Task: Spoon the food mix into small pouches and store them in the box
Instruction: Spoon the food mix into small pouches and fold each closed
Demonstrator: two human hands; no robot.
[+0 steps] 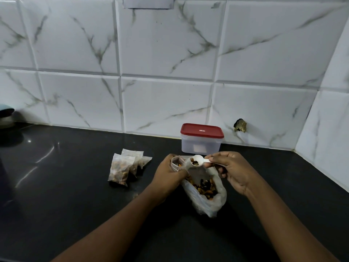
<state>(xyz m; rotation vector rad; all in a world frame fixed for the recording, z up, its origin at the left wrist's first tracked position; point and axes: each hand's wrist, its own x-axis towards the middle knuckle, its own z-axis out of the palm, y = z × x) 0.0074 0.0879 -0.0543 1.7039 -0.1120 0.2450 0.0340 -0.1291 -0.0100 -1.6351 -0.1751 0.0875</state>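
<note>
My left hand [168,174] grips a small clear pouch [176,163] with its mouth held open; a little food mix lies inside it. My right hand [232,167] pinches the handle of a white plastic spoon [197,161], whose bowl holds some mix right beside the pouch's mouth. Below both hands a large clear bag [207,195] of nuts and dried fruit lies open on the black counter [75,195]. Three filled pouches [124,167] lie in a pile to the left. The clear box with a red lid [201,138] stands shut by the wall.
A white marble-tiled wall [160,53] runs behind the counter and turns a corner at the right. A dark object with a pale blue top [6,118] stands at the far left edge. A hole in the tile [239,125] shows right of the box.
</note>
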